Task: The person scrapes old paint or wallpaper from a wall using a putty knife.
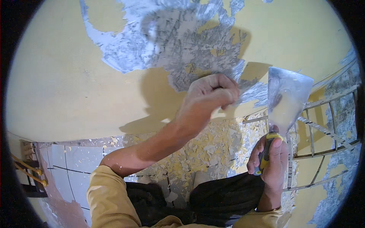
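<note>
My right hand [273, 164] grips a wide putty knife [289, 98] by its black-and-yellow handle. The metal blade points up, apart from the wall, with a yellowish patch on its face. In front of the wall [62, 85] is my left hand [212, 91], its fingers curled in against the thumb. Nothing shows in that hand, though the inside of the fingers is hidden; whether it touches the wall is unclear. Behind and above it, yellow paint is gone from a large ragged grey-white patch [176, 37].
Paint flakes [205, 145] cover much of the tiled floor [74, 162] below the wall. A rack-like frame of thin bars [328, 128] stands at right, near a second peeling wall surface [342, 102]. Yellow cords [31, 171] hang by a dark frame at far left.
</note>
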Motion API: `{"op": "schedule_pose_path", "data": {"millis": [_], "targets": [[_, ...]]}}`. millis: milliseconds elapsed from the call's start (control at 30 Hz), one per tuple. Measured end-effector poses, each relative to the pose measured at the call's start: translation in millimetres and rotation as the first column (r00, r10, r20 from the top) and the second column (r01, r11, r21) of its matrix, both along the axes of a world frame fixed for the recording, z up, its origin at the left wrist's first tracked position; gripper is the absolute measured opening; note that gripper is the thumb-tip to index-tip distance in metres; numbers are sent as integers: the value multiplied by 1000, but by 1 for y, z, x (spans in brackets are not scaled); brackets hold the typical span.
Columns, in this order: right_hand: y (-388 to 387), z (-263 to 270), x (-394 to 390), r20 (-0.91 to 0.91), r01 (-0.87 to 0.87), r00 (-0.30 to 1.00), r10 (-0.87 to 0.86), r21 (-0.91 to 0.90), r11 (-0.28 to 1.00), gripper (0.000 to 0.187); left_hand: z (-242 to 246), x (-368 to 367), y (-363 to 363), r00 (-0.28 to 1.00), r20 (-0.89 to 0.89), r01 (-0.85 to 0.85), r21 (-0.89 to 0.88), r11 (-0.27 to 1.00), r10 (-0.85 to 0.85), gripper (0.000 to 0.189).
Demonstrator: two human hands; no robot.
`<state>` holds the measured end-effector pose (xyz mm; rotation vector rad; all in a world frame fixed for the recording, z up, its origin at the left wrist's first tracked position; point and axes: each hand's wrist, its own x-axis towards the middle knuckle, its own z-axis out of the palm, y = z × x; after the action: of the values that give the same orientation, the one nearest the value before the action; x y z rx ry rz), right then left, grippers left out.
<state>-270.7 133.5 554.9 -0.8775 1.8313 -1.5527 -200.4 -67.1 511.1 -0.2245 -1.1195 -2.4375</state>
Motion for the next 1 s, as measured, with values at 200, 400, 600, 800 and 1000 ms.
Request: {"op": "schedule_pose_path", "data": {"millis": [200, 400, 600, 800, 1000], "targets": [[-7, -6, -1, -146, -21, 989, 21, 4, 1000, 49, -1, 7, 16, 897, -19, -363, -602, 711, 441, 20], [-15, -1, 8, -155, 17, 988, -13, 24, 1000, 49, 9, 19, 9, 928, 257, -158, -379, 912, 268, 22], [-36, -4, 27, 141, -239, 961, 239, -14, 971, 46, 3, 31, 13, 940, 50, -326, -157, 932, 337, 33], [-69, -11, 44, 196, -368, 905, 378, -84, 926, 36, 13, 62, 12, 742, 227, -543, -349, 763, 632, 36], [-83, -7, 66, 325, -420, 838, 438, -130, 898, 42, 13, 78, 3, 725, 190, -592, -319, 740, 662, 36]]}}
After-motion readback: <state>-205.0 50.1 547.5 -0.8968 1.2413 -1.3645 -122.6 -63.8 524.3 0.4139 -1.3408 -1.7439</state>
